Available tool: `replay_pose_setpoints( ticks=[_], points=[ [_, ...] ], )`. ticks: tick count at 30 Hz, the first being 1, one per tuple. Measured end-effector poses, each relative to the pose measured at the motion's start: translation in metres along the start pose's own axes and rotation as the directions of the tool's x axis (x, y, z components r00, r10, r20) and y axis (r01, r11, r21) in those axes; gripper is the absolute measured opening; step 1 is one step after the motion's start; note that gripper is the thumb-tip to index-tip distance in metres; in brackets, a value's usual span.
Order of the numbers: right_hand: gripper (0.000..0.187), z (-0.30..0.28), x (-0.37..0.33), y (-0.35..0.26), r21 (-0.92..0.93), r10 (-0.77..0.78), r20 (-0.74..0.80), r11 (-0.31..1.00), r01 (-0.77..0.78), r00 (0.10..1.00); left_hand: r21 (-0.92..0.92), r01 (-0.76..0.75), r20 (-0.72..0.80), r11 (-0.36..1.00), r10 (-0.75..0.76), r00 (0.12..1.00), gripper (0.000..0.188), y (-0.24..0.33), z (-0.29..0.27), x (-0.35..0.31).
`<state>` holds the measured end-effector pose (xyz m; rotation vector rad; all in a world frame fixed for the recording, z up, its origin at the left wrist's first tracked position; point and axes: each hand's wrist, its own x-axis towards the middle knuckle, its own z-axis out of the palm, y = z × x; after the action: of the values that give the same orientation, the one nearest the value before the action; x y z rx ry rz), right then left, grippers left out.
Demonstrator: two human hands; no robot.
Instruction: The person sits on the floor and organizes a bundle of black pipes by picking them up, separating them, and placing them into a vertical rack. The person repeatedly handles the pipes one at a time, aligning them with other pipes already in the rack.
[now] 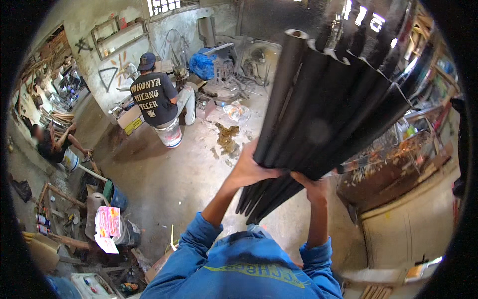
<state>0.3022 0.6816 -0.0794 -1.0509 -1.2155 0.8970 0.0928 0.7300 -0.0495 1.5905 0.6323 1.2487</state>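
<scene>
Both my hands are wrapped around a bundle of long black pipes (308, 119), held tilted in front of my chest. My left hand (254, 167) grips the bundle's left side, with the thumb laid across the front. On the right side, my right hand (312, 185) clasps it lower down, its fingers mostly hidden behind the pipes. One pipe at the upper left shows a round, hollow end. The narrower-looking lower ends point down toward my body, and the upper right part of the bundle blurs into glare and dark shapes.
A person in a black shirt (154, 97) sits on a white bucket (170, 133) ahead to the left; another person (52, 142) sits at the far left. A cluttered bench (398, 164) with orange sparks or shavings stands to the right. Brown debris (227, 138) lies on the concrete floor.
</scene>
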Motion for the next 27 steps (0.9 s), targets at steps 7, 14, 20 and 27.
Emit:
replay_pose_setpoints(
  ticks=[7, 14, 20, 27],
  points=[
    [0.05, 0.085, 0.291, 0.072, 0.121, -0.052, 0.44, 0.993, -0.002, 0.896, 0.233, 0.165, -0.472, 0.958, -0.037, 0.881, 0.076, -0.102, -0.137, 0.178],
    [0.071, 0.183, 0.543, 0.188, 0.256, -0.192, 0.448, 0.963, 0.081, 0.873, 0.321, 0.164, -0.549, 0.933, 0.043, 0.834, 0.083, -0.223, -0.3, 0.349],
    [0.064, 0.209, 0.773, 0.261, 0.342, -0.225, 0.417, 0.937, 0.077, 0.881, 0.269, 0.131, -0.504, 0.954, 0.023, 0.863, 0.085, -0.334, -0.402, 0.569],
    [0.06, 0.161, 1.02, 0.31, 0.256, -0.222, 0.239, 0.954, 0.159, 0.945, 0.422, 0.155, -0.292, 0.893, -0.028, 0.956, 0.088, -0.449, -0.438, 0.861]
  ],
)
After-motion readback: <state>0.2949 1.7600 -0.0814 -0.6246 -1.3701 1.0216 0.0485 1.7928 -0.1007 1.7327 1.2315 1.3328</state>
